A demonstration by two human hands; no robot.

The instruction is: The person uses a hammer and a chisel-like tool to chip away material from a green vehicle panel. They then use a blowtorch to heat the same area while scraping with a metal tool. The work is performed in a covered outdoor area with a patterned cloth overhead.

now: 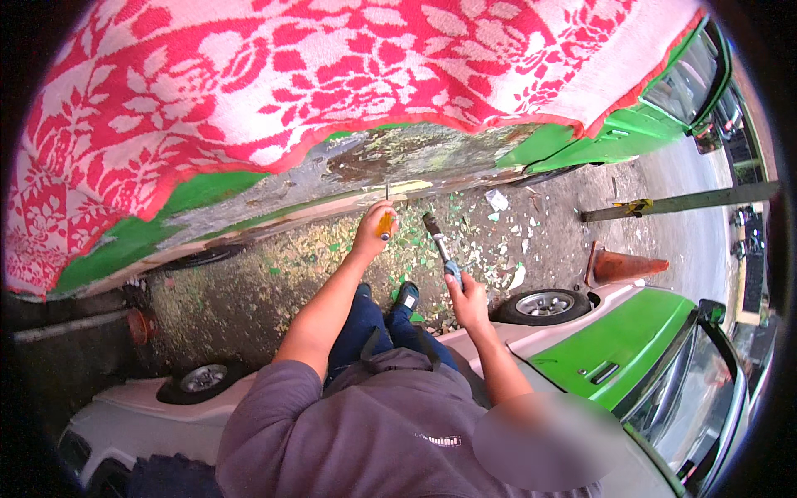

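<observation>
In our left hand [372, 236] we grip a chisel-like tool with a translucent yellow handle [384, 225], its slim metal shaft pointing at the scraped, grey-brown lower panel [357, 162] of a green vehicle [203, 196]. Our right hand [470, 302] holds a dark-headed hammer with a blue-grey grip [439, 241], its head apart from the tool. A red-and-white floral cloth [332, 62] drapes the vehicle above. Below, we see pale and green flakes [320, 241] scattered over the brown ground [552, 253]. An orange traffic cone [629, 266] lies to our right.
</observation>
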